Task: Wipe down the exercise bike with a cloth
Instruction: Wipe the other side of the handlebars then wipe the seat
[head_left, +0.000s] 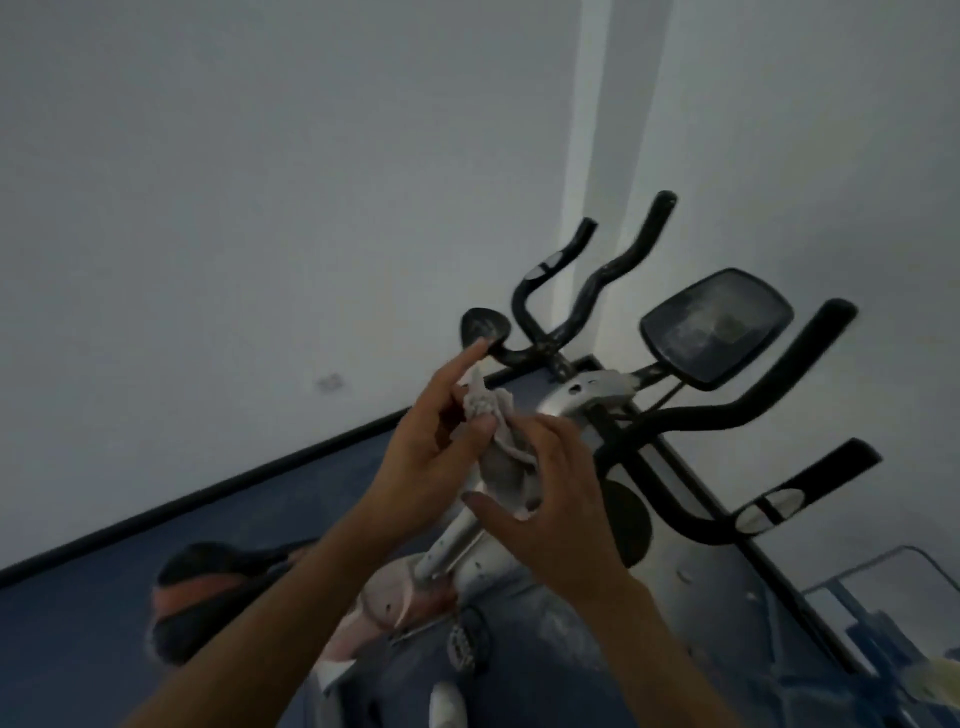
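A silver-framed exercise bike (587, 397) with black handlebars (613, 265) and a dusty black console screen (717, 327) stands in the room's corner. Its black and orange saddle (208, 587) is at the lower left. A crumpled grey cloth (498, 441) is held in front of the frame between both hands. My left hand (431, 447) pinches the cloth's upper part, index finger pointing up toward a round black knob (484, 325). My right hand (561, 493) grips the cloth's lower part, thumb stretched left.
White walls meet in a corner behind the bike, with a black skirting above the dusty blue floor (104, 649). A pedal (465, 644) hangs below the frame. A clear container (883, 597) sits at the lower right.
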